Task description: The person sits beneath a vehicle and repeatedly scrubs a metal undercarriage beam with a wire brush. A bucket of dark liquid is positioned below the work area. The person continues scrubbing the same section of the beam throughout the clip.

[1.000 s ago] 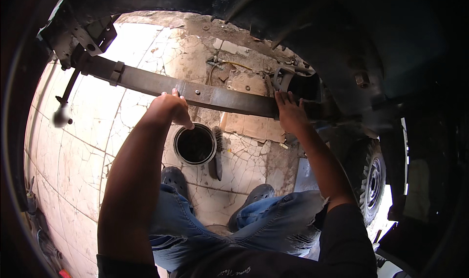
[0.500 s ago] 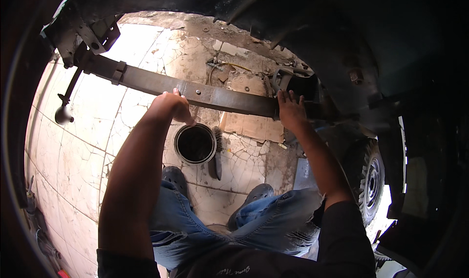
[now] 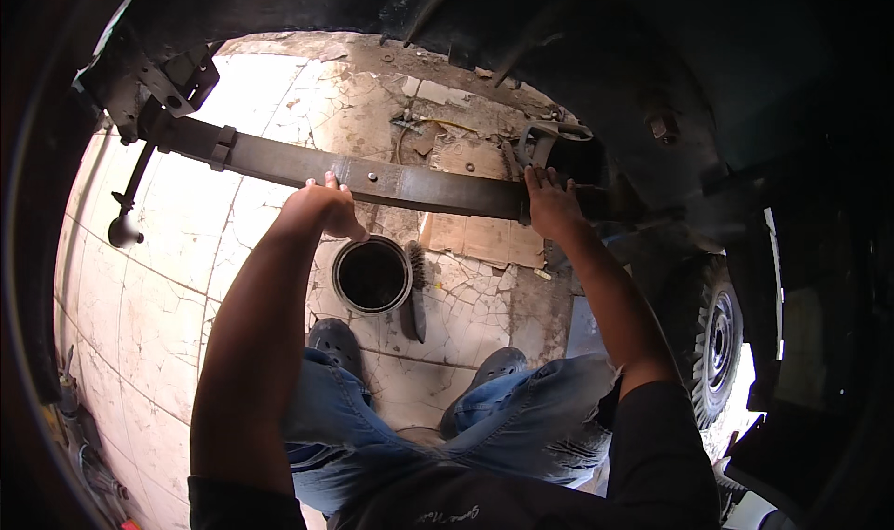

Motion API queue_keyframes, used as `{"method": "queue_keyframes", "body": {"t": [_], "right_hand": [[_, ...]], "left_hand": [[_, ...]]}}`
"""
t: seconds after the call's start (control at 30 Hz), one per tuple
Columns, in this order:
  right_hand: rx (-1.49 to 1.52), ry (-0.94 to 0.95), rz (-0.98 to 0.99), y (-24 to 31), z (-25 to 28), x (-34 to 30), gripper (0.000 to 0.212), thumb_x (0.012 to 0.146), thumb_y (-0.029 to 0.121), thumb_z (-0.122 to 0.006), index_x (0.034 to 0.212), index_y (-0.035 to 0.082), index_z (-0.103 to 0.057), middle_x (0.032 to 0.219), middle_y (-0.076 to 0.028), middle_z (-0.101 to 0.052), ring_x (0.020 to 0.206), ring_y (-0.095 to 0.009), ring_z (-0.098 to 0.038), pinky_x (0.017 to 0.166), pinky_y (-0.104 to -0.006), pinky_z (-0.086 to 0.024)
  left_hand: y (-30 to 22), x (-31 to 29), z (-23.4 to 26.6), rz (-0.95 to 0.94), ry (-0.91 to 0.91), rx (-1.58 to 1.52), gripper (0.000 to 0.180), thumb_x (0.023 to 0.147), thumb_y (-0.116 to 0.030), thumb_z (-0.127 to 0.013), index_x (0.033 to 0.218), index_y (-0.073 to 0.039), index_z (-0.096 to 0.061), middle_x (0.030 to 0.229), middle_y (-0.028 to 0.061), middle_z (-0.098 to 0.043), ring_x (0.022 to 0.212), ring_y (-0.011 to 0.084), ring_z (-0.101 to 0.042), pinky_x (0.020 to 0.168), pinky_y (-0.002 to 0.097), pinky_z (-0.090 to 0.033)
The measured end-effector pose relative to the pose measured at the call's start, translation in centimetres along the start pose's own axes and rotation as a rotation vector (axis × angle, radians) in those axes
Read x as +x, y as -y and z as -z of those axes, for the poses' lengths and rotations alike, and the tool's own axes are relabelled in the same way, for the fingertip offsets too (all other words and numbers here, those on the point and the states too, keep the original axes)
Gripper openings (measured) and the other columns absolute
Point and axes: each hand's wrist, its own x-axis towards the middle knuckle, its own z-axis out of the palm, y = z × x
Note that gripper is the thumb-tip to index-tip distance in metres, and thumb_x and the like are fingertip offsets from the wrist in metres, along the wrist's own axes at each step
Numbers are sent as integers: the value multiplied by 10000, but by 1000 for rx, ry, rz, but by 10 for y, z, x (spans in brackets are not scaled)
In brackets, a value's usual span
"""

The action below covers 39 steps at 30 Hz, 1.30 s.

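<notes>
A long grey leaf spring (image 3: 428, 183) runs across in front of me beneath a dark vehicle body, with a clamp band (image 3: 223, 148) near its left end and a bolt head (image 3: 372, 176) at mid-length. My left hand (image 3: 323, 206) rests against its near edge, left of the bolt. Its fingertips lie on the metal and its thumb sticks out below, apart from them. Farther right, my right hand (image 3: 554, 204) lies over the spring with fingers stretched and slightly spread. The undersides of both hands are hidden.
On the cracked tile floor below stand an open can (image 3: 372, 274) with dark contents and a wire brush (image 3: 415, 292) beside it. Cardboard (image 3: 484, 237) lies beyond. A tyred wheel (image 3: 719, 339) is at right, a hanging link rod (image 3: 135, 190) at left, the dark fender (image 3: 596, 55) overhead.
The view has shifted slightly. Both hands keep their places on the leaf spring, and the can and brush have not moved.
</notes>
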Motion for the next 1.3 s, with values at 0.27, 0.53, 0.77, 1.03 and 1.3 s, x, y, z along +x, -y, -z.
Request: {"method": "queue_keyframes", "body": {"t": [0.27,0.53,0.77,1.03,1.3], "right_hand": [[-108,-56,10,4,-5,-41,667,895,128,-442,1505,78,-177,1570,-132,-193,1448,-326,-186,1140,-595,-162],[-68,-134,-16,7,-8,-9,638,902,159,-452,1478,11,-221,1535,-175,-260,1417,-365,-251,1119,-604,-204],[-51,-147,26,12,-14,-34,661,899,138,-445,1498,31,-187,1563,-177,-183,1432,-349,-222,1125,-604,-184],[14,-181,88,11,-24,-43,666,871,155,-485,1472,7,-240,1538,-207,-223,1402,-369,-269,1112,-590,-230],[-21,-142,31,15,-17,-23,594,927,174,-366,1481,5,-231,1568,-176,-176,1438,-332,-206,1142,-537,-194]], "left_hand": [[8,-3,4,-81,7,-1,1033,819,-693,-527,1513,-47,-116,1569,234,-35,1426,444,-141,1135,501,-249],[-3,12,7,-82,0,5,1095,785,-713,-556,1469,60,-191,1518,342,-77,1401,488,-174,1150,459,-217],[11,8,7,-106,-1,-1,1118,778,-750,-527,1452,80,-203,1498,384,-64,1334,415,-388,1093,380,-337],[5,4,10,-62,28,-100,1123,751,-724,-582,1490,14,-167,1535,315,-46,1403,479,-177,1141,438,-250],[15,18,8,-100,18,-88,1072,779,-699,-567,1491,0,-176,1541,300,-55,1404,472,-186,1135,418,-271]]}}
